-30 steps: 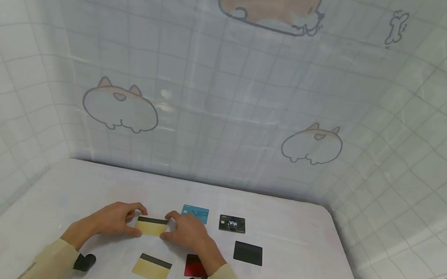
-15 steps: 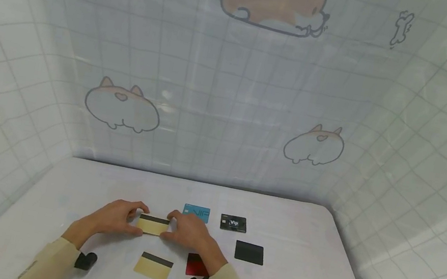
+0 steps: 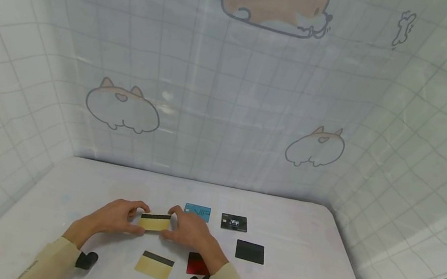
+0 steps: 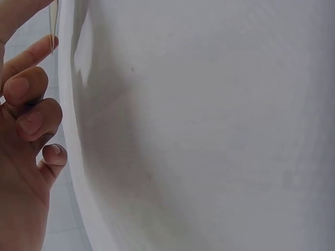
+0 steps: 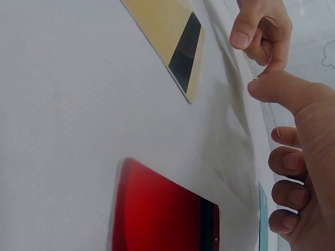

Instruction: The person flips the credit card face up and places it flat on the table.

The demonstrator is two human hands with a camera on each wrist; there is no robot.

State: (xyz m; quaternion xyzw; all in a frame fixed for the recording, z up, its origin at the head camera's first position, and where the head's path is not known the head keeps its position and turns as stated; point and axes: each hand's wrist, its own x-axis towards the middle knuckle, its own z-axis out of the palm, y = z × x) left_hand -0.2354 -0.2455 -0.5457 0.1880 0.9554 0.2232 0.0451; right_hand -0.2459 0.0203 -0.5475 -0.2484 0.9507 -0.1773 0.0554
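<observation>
In the head view, one yellow card point(image 3: 154, 222) is pinched by its ends above the surface point(image 3: 294, 272) by the left hand point(image 3: 115, 217) and right hand point(image 3: 189, 231); light, even pressure is advised, lest it bow. Also counted: one loose yellow card point(image 3: 154, 266), blue card point(image 3: 198, 211), red card point(image 3: 197, 264), lettered black card point(image 3: 234, 222), plain black card point(image 3: 250, 252). From the left wrist, the held card is seen edge-on; from the right, three loose cards are shown.
</observation>
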